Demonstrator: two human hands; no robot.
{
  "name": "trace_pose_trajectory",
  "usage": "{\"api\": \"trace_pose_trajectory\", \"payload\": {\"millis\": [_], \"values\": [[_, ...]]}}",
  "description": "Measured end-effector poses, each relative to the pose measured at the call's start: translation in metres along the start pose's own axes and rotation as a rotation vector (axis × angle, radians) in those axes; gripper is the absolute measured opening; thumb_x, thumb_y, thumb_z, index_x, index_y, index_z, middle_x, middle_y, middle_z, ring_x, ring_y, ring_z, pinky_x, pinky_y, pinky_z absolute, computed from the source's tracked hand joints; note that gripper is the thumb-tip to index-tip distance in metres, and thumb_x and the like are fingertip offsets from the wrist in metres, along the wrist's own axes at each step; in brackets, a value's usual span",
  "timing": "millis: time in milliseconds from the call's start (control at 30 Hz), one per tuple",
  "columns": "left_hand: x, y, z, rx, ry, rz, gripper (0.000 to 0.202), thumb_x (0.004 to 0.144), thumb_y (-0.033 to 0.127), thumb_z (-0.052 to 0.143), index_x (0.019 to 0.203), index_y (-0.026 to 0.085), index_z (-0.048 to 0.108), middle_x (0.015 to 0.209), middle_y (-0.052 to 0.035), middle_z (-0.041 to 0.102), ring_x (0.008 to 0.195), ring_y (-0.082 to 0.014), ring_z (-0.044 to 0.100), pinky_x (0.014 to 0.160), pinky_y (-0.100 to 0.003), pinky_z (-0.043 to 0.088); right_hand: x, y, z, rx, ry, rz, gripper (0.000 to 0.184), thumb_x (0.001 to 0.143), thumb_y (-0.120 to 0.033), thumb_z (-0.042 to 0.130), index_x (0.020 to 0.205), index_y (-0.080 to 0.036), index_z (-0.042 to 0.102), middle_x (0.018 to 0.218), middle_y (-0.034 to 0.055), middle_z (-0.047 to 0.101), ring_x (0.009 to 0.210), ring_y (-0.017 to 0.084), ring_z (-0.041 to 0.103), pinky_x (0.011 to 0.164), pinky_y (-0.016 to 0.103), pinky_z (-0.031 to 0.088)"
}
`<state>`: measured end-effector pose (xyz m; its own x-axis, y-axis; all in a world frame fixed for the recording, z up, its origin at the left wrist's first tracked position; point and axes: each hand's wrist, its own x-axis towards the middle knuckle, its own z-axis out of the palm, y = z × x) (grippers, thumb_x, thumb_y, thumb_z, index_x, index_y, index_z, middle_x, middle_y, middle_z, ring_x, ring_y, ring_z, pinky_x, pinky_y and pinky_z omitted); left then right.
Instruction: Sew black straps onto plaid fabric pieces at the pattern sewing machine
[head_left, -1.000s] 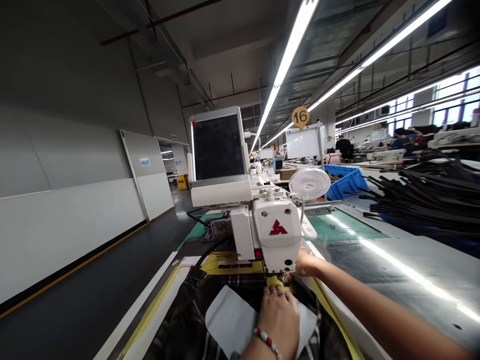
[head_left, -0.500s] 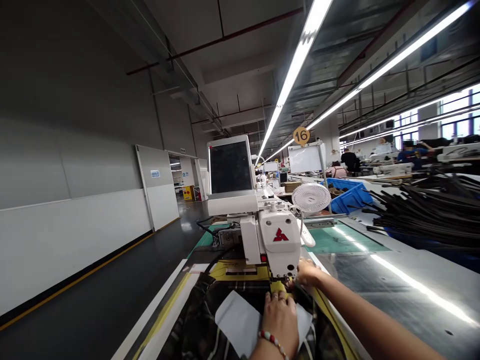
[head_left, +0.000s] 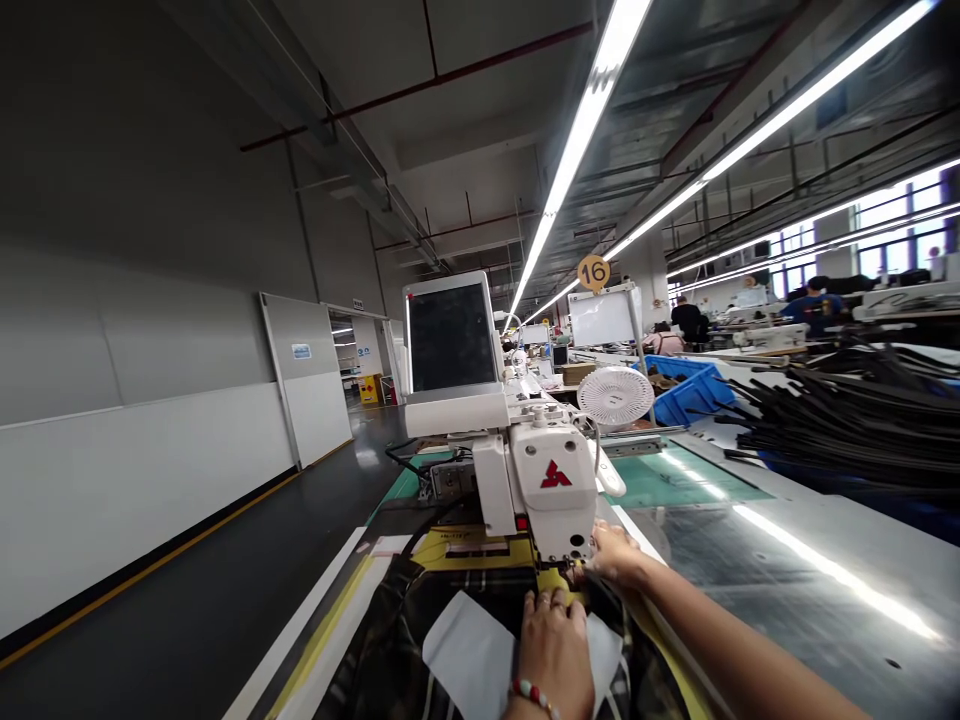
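My left hand, with a beaded bracelet at the wrist, lies flat over a white sheet, its fingertips at a small yellow piece under the sewing machine head. Beneath the sheet spreads dark plaid fabric. On the right side of the machine head, my right hand reaches in beside the needle area with fingers bent together. What its fingertips pinch, if anything, is hidden. A yellow frame borders the fabric.
A dark-screened monitor rises behind the machine head. To the right are a white round fan, a blue crate and a heap of dark strips. A metal tabletop extends rightward. People sit farther back.
The view has turned slightly, so the scene sits a little farther left. Both hands stay at nearly the same places by the machine head, and the sheet lies as before.
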<state>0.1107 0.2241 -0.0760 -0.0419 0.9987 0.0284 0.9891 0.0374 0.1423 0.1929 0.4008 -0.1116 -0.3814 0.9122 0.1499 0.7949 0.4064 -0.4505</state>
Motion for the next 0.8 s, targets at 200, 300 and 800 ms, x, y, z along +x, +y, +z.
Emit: {"api": "trace_pose_trajectory", "payload": {"millis": [200,300,800], "values": [[0.001,-0.001,0.002,-0.007,0.016,0.006,0.045,0.081,0.011,0.04,0.124,0.011,0.053,0.133,-0.0152,0.047,0.124,-0.0279,0.039,0.108,-0.047,0.023,0.001,0.003,0.001,0.014,-0.009,-0.016,0.045,0.048,-0.043,0.075,0.088,-0.025,0.063,0.104,0.0043,0.06,0.101,0.027,0.053,0.088,0.037,0.039],[0.0,-0.002,0.004,-0.007,0.03,0.003,0.044,0.082,0.012,0.039,0.123,0.011,0.054,0.132,-0.0153,0.048,0.124,-0.0281,0.039,0.109,-0.046,0.023,-0.001,0.002,0.002,0.02,-0.007,-0.031,0.043,0.051,-0.044,0.073,0.088,-0.025,0.063,0.106,0.0047,0.06,0.104,0.028,0.052,0.091,0.039,0.037],[-0.006,-0.027,0.008,-0.035,0.12,0.039,0.046,0.083,0.023,0.043,0.128,0.023,0.05,0.133,-0.0017,0.05,0.122,-0.0183,0.044,0.109,-0.032,0.028,-0.014,0.02,0.002,0.126,0.141,-0.03,0.03,0.083,-0.043,0.036,0.078,-0.022,0.057,0.091,0.0055,0.067,0.09,0.024,0.06,0.079,0.036,0.042]]}}
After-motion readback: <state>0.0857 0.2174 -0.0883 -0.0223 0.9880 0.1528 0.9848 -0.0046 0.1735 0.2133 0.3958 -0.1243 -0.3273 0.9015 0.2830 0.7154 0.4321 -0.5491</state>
